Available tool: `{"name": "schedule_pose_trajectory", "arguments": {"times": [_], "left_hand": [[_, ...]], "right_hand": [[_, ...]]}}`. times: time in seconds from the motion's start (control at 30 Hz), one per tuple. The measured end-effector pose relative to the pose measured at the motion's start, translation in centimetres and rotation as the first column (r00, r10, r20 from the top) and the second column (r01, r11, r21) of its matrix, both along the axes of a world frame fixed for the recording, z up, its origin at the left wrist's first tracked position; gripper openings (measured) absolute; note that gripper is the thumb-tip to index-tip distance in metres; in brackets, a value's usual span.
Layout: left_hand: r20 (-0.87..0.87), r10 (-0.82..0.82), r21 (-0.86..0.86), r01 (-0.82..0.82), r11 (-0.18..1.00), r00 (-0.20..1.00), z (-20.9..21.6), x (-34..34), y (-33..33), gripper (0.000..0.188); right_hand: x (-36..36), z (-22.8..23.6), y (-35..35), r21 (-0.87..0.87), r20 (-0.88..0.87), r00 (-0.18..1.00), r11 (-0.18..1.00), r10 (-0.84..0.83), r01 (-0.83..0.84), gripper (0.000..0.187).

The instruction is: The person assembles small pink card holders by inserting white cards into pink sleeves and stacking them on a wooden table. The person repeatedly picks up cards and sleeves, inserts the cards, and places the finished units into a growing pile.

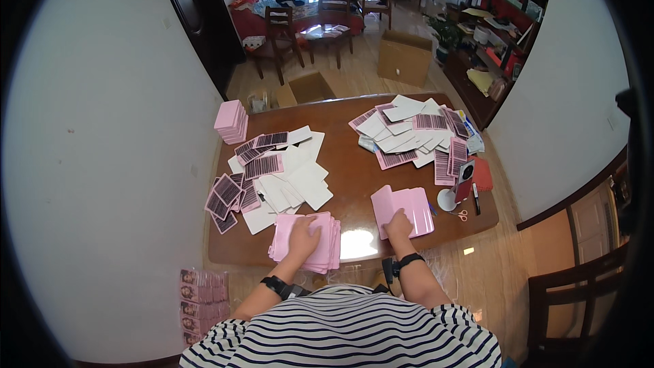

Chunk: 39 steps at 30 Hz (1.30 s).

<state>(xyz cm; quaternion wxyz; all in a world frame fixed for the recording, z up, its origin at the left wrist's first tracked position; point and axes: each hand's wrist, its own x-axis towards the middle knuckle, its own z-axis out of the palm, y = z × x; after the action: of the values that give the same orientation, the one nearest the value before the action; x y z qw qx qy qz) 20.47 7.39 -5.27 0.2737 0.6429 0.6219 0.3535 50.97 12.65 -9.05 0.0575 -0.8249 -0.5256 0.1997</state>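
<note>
Near the table's front edge, my left hand point(304, 235) lies on a stack of flat pink card sleeves point(328, 245), its fingers apart. To the right, my right hand point(398, 223) presses on an open pink card folder point(417, 208). Its thumb and forefinger are spread near the fold, and the folder's narrower left flap is tilted up. Beyond my left hand is a loose heap of white cards point(296, 167) and pink-edged trays with rows of black strips point(263, 165). A similar heap of white cards point(398, 142) and trays point(430, 122) lies at the far right.
A neat stack of pink boxes point(231, 123) stands at the table's far left corner. At right are a phone on a stand point(464, 180), scissors point(463, 215), a black marker point(476, 199) and a red pouch point(482, 174). Cardboard boxes point(405, 58) stand beyond the table; wrapped packs point(203, 305) lie lower left.
</note>
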Motion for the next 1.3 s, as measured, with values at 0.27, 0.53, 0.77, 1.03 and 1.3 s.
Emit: {"name": "schedule_pose_trajectory", "arguments": {"times": [0.27,0.53,0.77,1.03,1.3], "left_hand": [[0.686,0.001,-0.399,0.375,0.837,0.728,2.6,14.4,5.8,0.096],[0.949,0.314,-0.26,0.65,0.714,0.034,4.5,15.6,5.0,0.054],[0.958,0.237,-0.282,0.37,0.885,0.163,4.4,15.4,4.6,0.042],[0.923,-0.016,-0.15,0.397,0.906,0.385,6.0,14.8,3.7,0.069],[0.904,-0.144,-0.083,0.495,0.865,0.402,7.0,12.4,3.2,0.09]], "right_hand": [[-1.5,6.1,-2.4,0.721,-0.407,0.636,0.658,0.656,-0.217,0.058],[4.8,8.4,0.4,0.235,-0.96,0.133,0.968,0.245,-0.087,0.089],[5.0,10.1,0.0,0.252,-0.91,-0.375,0.953,0.175,-0.167,0.083],[1.5,12.2,-0.2,0.449,-0.871,-0.063,0.74,0.486,-0.5,0.09],[1.2,12.5,1.1,0.222,-0.954,-0.284,0.868,0.098,-0.444,0.106]]}}
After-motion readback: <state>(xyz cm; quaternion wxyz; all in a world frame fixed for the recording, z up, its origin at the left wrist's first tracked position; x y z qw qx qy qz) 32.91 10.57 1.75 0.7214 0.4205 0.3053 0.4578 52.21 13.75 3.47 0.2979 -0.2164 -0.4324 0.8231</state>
